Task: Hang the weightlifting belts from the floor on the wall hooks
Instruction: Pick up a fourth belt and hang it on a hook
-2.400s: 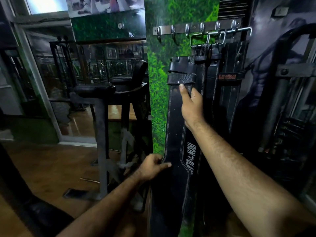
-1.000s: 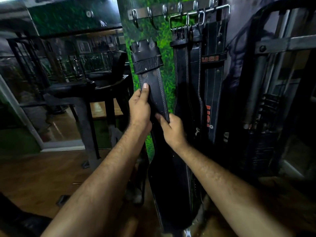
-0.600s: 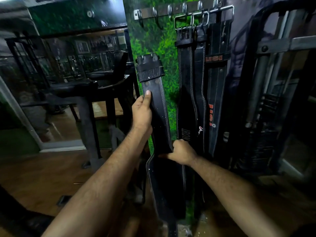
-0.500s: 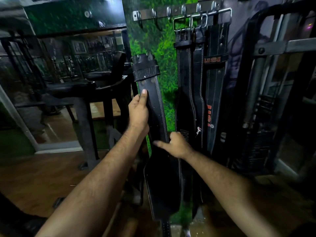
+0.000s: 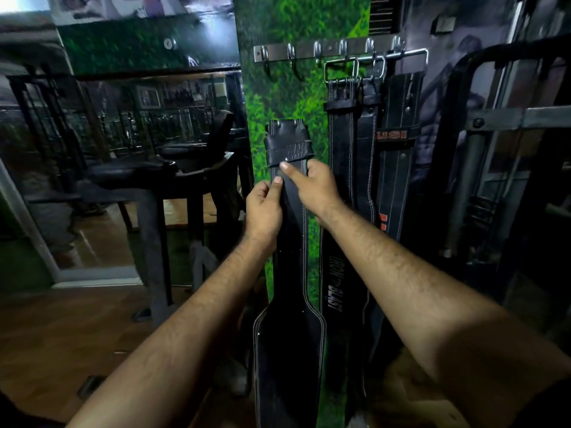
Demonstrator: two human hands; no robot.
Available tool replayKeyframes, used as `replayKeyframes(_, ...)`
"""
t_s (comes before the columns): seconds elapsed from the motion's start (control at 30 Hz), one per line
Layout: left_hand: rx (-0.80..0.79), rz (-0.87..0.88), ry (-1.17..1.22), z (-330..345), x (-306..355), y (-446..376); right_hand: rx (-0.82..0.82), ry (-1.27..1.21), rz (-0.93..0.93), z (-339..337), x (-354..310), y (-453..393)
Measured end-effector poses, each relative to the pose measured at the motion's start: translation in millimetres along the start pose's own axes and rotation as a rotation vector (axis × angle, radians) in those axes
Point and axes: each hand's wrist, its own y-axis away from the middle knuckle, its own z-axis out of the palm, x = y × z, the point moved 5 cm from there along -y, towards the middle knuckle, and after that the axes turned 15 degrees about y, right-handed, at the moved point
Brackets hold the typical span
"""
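Left fingers (image 5: 276,184): curled on the left edge of the held belt (image 5: 290,242), thumb laid on its face; clamped.
Right fingers (image 5: 289,168): forefinger stretched across the strap just below the worn keeper loop (image 5: 289,149), remaining fingers wrapped behind the right edge; clamped on the same belt.
Left hand (image 5: 262,211): lower on the strap, just beside the right hand (image 5: 313,188), nearly touching.
Held belt: black leather, pale stitching, upright against the green wall panel (image 5: 296,97); buckle end on top, well below the hooks, not hung; wide back section down low, bottom end out of frame.
Hook rail (image 5: 327,52): metal, mounted high on the panel; two leftmost hooks bare.
Hung belts: one with white lettering (image 5: 343,242) just right of the held belt, hanging by its buckle; one with red lettering (image 5: 398,168) farther right.
Left surroundings: dark gym bench (image 5: 136,171), mirrored wall behind it, wooden floor (image 5: 77,332) below.
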Motion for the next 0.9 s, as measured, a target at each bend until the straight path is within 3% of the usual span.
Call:
replayKeyframes(0.13,0.165,0.076,0.031,7.1,8.8,-16.5,-0.045,-0.138,0.029,-2.2,6.2,-12.8)
replayKeyframes(0.3,0.058,-0.013,-0.043,53.2,31.3,-64.7,-0.154,-0.302,-0.005,-5.7,5.1,-29.6)
replayKeyframes(0.53,0.200,0.149,-0.146,99.8,35.2,-100.9,-0.002,-0.158,-0.005,-33.8,-2.6,-79.4)
replayKeyframes(0.63,0.275,0.247,-0.075,108.4,32.6,-111.6,0.052,0.043,-0.062,-49.9,-16.2,-109.5)
replayKeyframes(0.8,0.228,0.331,-0.040,117.1,37.3,-136.6,0.159,0.165,-0.079,-64.3,-28.2,-138.7)
replayKeyframes(0.9,0.290,0.331,0.008,114.8,34.6,-147.7,0.127,0.200,-0.078,-58.6,-29.8,-153.2)
